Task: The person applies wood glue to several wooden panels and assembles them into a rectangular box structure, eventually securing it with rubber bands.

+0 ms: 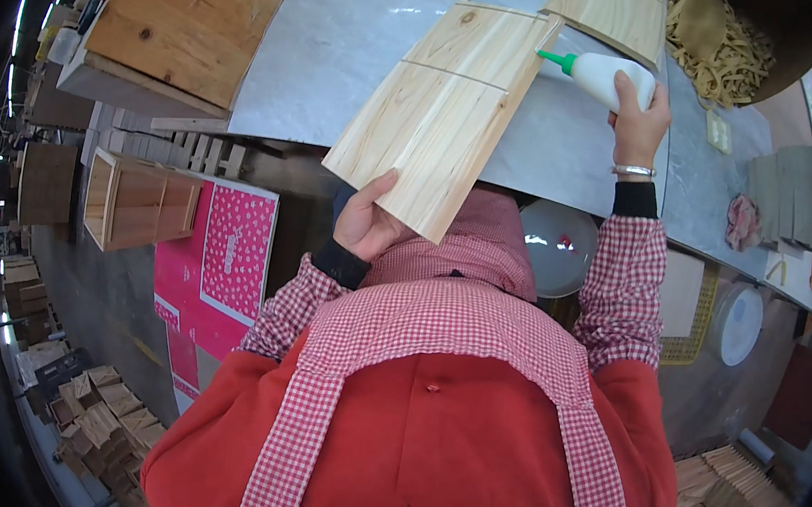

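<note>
Two hands are holding things. Your left hand (369, 225) is gripping the near edge of a pale wooden panel (439, 123), thumb lying on top; its other fingers are passing underneath, mostly hidden. From those fingers the panel is stretching forward and rightward, its far part over the grey bench (301, 79). Your right hand (640, 120) is wrapping its fingers around a white squeeze bottle (602, 79). Left of these fingers, the green nozzle (555, 62) is pointing at the panel's right edge; whether it is touching, you cannot tell. Beyond the right fingers, slightly left, a second panel (614, 13) is lying; beyond and right, tan strips (718, 64) are lying heaped.
</note>
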The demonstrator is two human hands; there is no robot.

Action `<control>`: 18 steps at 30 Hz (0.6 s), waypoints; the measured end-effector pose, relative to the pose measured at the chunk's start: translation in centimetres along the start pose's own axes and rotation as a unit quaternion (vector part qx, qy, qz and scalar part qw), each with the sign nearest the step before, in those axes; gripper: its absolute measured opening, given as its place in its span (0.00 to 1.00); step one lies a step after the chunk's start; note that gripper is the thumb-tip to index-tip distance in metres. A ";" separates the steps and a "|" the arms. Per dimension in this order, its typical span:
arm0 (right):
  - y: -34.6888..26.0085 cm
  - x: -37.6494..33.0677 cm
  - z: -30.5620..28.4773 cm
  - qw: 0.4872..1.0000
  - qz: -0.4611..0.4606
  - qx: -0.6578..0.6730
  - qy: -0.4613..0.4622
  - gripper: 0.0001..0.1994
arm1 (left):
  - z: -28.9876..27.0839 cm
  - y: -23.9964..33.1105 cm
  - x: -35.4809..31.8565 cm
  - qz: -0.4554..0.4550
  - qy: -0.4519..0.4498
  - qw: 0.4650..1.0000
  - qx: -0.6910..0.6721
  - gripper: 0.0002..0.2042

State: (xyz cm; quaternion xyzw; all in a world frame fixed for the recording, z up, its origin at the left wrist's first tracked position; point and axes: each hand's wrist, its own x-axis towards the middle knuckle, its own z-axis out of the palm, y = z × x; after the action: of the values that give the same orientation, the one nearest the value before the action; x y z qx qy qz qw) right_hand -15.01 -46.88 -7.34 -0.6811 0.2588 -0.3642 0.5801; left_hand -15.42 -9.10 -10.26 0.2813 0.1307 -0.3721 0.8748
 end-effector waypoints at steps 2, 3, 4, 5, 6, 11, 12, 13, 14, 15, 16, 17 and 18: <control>-1.1 -2.0 -0.3 0.999 0.000 0.017 -0.033 0.17 | 0.1 0.1 0.0 0.006 0.003 1.000 -0.009 0.29; -1.7 -2.9 -0.4 0.999 -0.003 0.021 -0.045 0.18 | 0.2 0.1 0.0 0.015 -0.002 1.000 -0.011 0.29; -2.2 -3.8 -0.5 0.998 -0.003 0.022 -0.058 0.18 | 0.1 0.2 0.1 0.012 0.006 1.000 -0.017 0.29; -2.8 -4.8 -0.5 0.998 0.008 0.016 -0.065 0.18 | 0.1 0.3 0.1 0.020 0.005 1.000 -0.022 0.29; -3.3 -5.7 -0.5 0.996 -0.006 0.026 -0.085 0.18 | 0.0 0.4 0.3 0.028 0.006 0.999 -0.028 0.29; -5.7 -10.9 -0.4 0.985 -0.026 0.034 -0.165 0.17 | -0.8 1.8 0.9 0.047 -0.039 0.998 -0.027 0.29; -6.3 -11.9 -0.5 0.982 -0.006 0.017 -0.189 0.17 | -0.8 2.0 1.0 0.056 -0.045 0.997 -0.026 0.29; -6.7 -12.9 -0.6 0.978 -0.020 0.011 -0.206 0.17 | -0.8 2.2 1.1 0.066 -0.052 0.996 -0.024 0.28; -7.1 -13.7 -0.6 0.974 -0.037 0.006 -0.222 0.17 | -0.8 2.5 1.2 0.073 -0.076 0.994 -0.027 0.28; -7.5 -14.4 -0.6 0.970 -0.054 0.000 -0.238 0.17 | -0.7 2.7 1.2 0.077 -0.059 0.995 -0.030 0.27; -7.8 -14.9 -0.7 0.964 -0.048 0.001 -0.260 0.16 | -0.6 2.9 1.4 0.080 -0.062 0.994 -0.036 0.26; -8.0 -15.2 -0.6 0.963 -0.061 0.004 -0.264 0.17 | -0.5 3.1 1.4 0.084 -0.056 0.994 -0.039 0.24; -8.1 -15.3 -0.5 0.961 -0.074 0.006 -0.267 0.17 | -0.4 3.3 1.5 0.091 -0.049 0.994 -0.040 0.23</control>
State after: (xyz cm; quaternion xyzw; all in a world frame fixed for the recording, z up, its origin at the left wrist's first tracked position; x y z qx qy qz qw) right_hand -25.16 -33.70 -2.37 -0.7672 0.0409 -0.2121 0.6040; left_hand -12.06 -7.87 -9.93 0.2383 0.0763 -0.2990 0.9209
